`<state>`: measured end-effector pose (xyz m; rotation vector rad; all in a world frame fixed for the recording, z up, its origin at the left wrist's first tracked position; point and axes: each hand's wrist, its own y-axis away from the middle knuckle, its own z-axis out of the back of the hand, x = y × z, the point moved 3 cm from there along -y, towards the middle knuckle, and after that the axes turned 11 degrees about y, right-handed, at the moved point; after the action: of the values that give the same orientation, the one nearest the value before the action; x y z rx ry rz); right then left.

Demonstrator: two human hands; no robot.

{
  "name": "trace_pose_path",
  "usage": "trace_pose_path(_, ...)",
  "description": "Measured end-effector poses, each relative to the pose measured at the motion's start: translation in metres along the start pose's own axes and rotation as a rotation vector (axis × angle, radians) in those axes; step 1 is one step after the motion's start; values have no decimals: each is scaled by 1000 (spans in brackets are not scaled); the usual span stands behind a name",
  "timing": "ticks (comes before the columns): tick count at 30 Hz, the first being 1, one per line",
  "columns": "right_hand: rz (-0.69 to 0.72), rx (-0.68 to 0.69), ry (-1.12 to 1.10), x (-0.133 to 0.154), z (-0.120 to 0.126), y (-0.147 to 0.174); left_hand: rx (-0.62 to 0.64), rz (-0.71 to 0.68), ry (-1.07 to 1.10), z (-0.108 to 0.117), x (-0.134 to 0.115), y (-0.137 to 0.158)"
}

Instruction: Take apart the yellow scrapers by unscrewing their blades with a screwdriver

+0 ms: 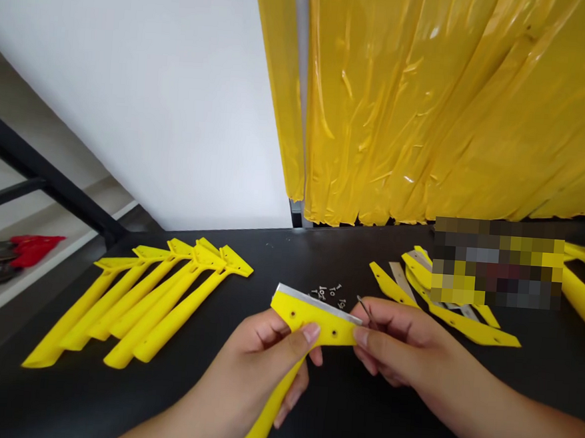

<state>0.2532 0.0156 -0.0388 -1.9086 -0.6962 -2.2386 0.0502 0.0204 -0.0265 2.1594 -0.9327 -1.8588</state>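
Your left hand [268, 351] grips the light, stiff yellow scraper [315, 321] by its head, your right hand [394, 339] pinching its end; mind the sharp blade [317, 299].

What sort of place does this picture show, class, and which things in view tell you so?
Probably a small assembly workbench. A row of identical yellow scrapers lies on the black table, loose screws sit nearby, and both hands hold one scraper with a metal blade.

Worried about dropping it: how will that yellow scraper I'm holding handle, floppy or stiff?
The scraper looks like stiff, light plastic; the left hand holds it level. Its metal blade probably cuts, so avoid that edge. Flat, so unlikely to roll.
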Motion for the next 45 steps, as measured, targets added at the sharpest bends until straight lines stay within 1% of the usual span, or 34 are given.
trace_pose_path(6, 41, -40, 140, 0, 1, 6, 20, 8, 20, 1, 1, 1)
trace_pose_path(10, 101, -175, 338, 4, 14, 5, 5, -54, 53, 2, -4, 1)
trace_pose_path(12, 162, -247, 455, 3, 21, 4, -35, -113, 64, 3, -9, 2)
trace_pose_path(13, 199, -263, 520, 2, 23, 3, -49, -141, 72, 3, -11, 3)
trace_pose_path(14, 236, -260, 591, -1, 24, 3, -63, -163, 79, 3, -13, 3)
trace_pose_path(16, 311, -211, 736, -7, 21, 2, -73, -189, 96, 2, -15, 5)
trace_pose_path(20, 431, -101, 965, -19, 10, 3, -60, -195, 101, 2, -14, 7)
trace_pose_path(22, 453, -83, 1053, -23, 6, 3, -69, -187, 102, 3, -11, 6)
trace_pose_path(25, 452, -79, 1147, -25, 1, 1, -62, -164, 118, 8, -7, 1)
trace_pose_path(31, 361, -107, 1166, -20, 3, -5, -31, -139, 129, 11, -3, -8)
trace_pose_path(37, 303, -112, 1131, -18, 7, -9, -96, -137, 127, 5, -7, 0)
trace_pose_path(42, 290, -70, 1075, -20, 6, -11, -93, -129, 126, 4, -8, 2)
trace_pose_path(45, 252, -74, 1008, -20, 8, -10, -70, -127, 139, 4, -8, 1)
